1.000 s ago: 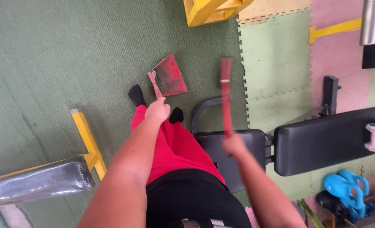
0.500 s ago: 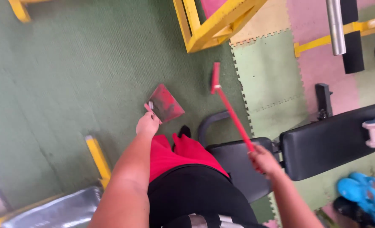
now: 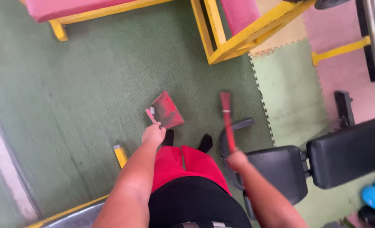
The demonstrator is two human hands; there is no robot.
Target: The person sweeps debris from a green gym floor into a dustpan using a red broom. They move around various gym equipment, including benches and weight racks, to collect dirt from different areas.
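Your left hand (image 3: 153, 134) grips a red dustpan (image 3: 166, 110) mid-frame; your right hand (image 3: 237, 159) clasps a red broom handle (image 3: 227, 120). Sweeping stage; next, set both down to floor level.

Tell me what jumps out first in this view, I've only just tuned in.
The red dustpan at centre, held by its handle in the left hand above the green carpet. Just right of it, the right hand grips a blurred red stick that points up the frame. A black padded bench fills the lower right, and yellow frames with pink pads cross the top.
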